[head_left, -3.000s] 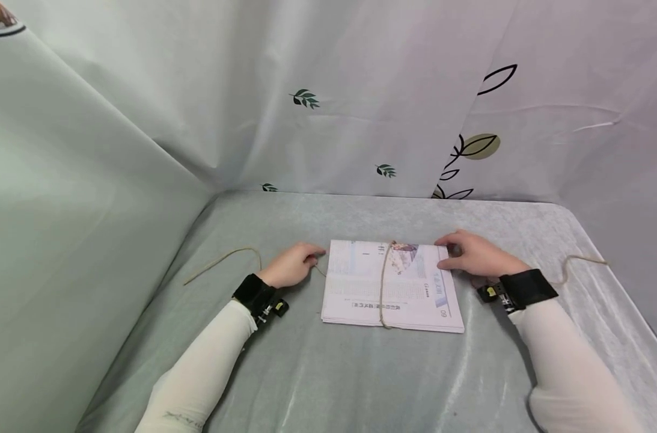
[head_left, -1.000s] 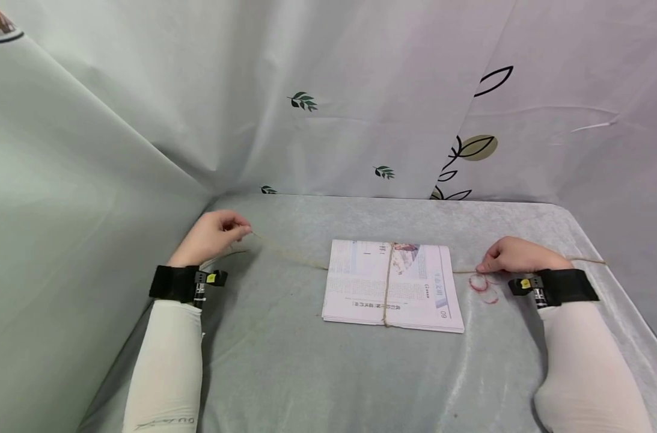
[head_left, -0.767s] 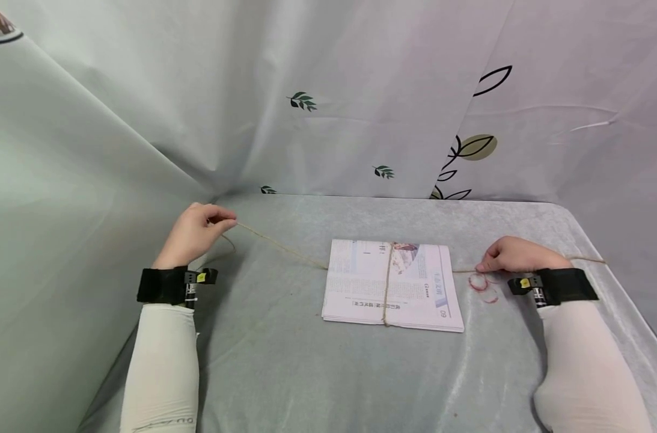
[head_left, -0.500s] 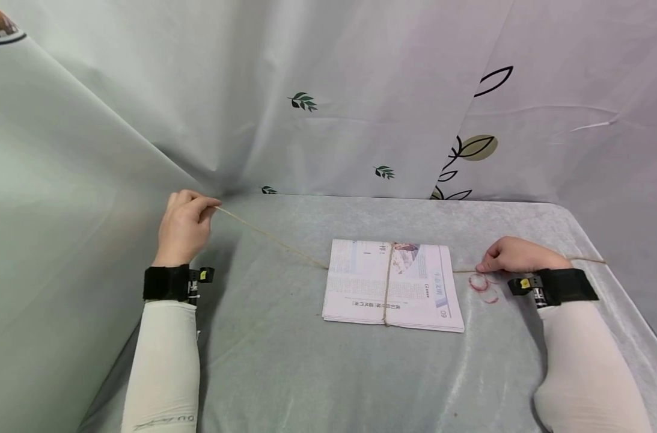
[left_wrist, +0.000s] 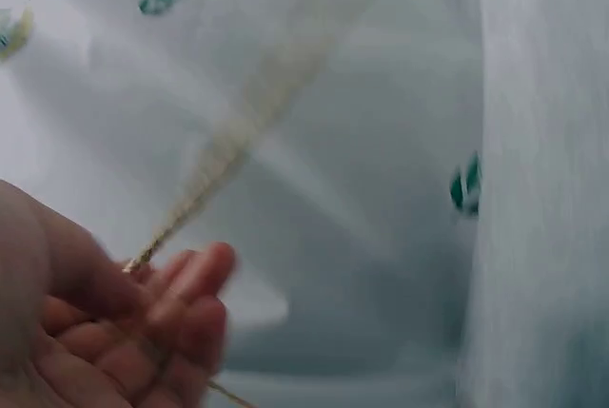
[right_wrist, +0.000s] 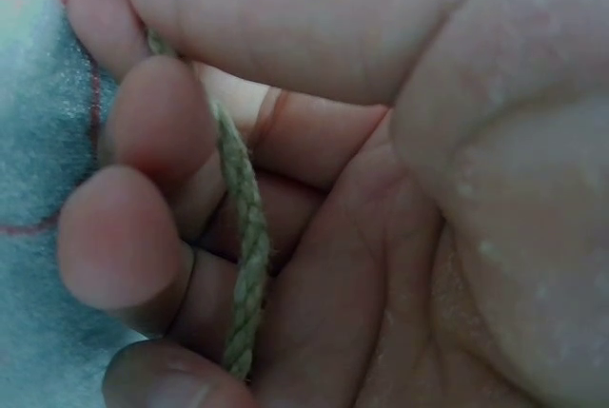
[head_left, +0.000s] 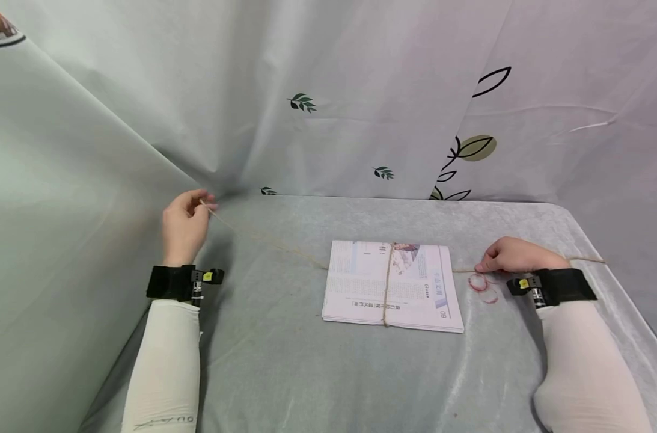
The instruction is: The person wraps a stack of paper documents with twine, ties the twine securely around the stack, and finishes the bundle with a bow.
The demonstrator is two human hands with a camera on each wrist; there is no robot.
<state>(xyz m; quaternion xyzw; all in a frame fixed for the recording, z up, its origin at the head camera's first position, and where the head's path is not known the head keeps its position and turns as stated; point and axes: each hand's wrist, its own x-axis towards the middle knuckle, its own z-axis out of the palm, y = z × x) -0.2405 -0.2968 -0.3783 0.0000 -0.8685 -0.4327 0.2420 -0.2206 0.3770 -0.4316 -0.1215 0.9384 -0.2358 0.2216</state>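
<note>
A folded stack of newspaper (head_left: 350, 288) lies flat on the table, with a band of twine (head_left: 385, 282) across it from back to front. Another length of twine slants up from the stack's left edge to my left hand (head_left: 185, 225), raised near the back left corner. Thumb and fingers pinch that twine (left_wrist: 157, 242) in the left wrist view, its far part blurred. Beyond the stack's right edge, my right hand (head_left: 517, 255) holds twine low at the table. The right wrist view shows this braided twine (right_wrist: 247, 246) pinched at thumb and fingertip, crossing the palm.
A grey cloth covers the table (head_left: 285, 373); red ring-like marks (head_left: 478, 282) show on it beside my right hand. Twine trails on to the right table edge (head_left: 588, 260). A pale curtain with leaf prints (head_left: 382, 172) stands behind, another sheet (head_left: 90, 252) at left.
My right hand left the newspaper's edge and took hold of the twine at right. My left hand moved left and up, drawing twine out; lately it is nearly in place, the twine now blurred.
</note>
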